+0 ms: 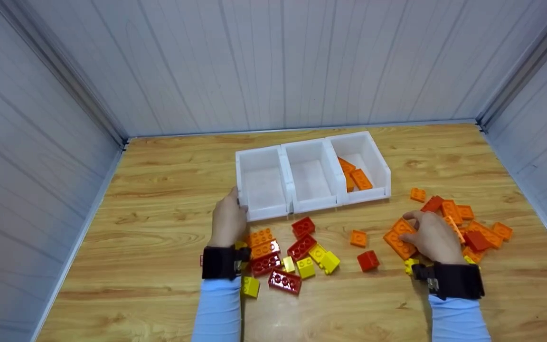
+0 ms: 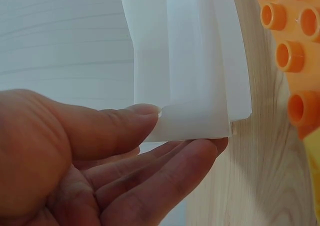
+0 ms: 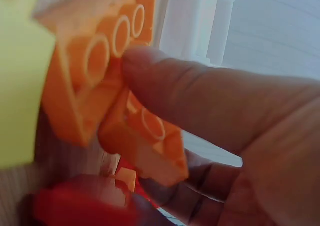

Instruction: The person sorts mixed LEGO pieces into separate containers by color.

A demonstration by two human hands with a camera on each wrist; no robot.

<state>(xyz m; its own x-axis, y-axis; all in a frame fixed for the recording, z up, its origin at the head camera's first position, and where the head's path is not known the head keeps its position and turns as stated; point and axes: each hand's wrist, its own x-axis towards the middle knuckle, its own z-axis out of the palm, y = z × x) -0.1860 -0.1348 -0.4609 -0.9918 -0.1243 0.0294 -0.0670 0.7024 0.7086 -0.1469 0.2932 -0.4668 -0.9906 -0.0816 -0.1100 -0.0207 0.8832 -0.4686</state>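
My left hand [image 1: 228, 221] grips the left end of a white three-compartment bin [image 1: 266, 212]. In the left wrist view the thumb lies on the bin's wall [image 2: 195, 71], with the fingers along its edge. My right hand [image 1: 436, 236] is in the pile on the right, pinching an orange brick [image 3: 150, 146] between thumb and fingers. Its thumb also meets a larger orange brick [image 3: 95, 61], hollow side showing in the right wrist view. In the head view, orange bricks [image 1: 399, 239] lie at the thumb. Several orange bricks [image 1: 362, 179] sit in the right compartment.
Mixed red bricks [image 1: 285, 281], yellow bricks [image 1: 306, 268] and orange bricks [image 1: 261, 236] lie right of my left forearm. A red brick [image 1: 368, 261] and a small orange brick [image 1: 358, 238] lie between the hands. Panelled walls [image 1: 254, 66] enclose the wooden table [image 1: 159, 190].
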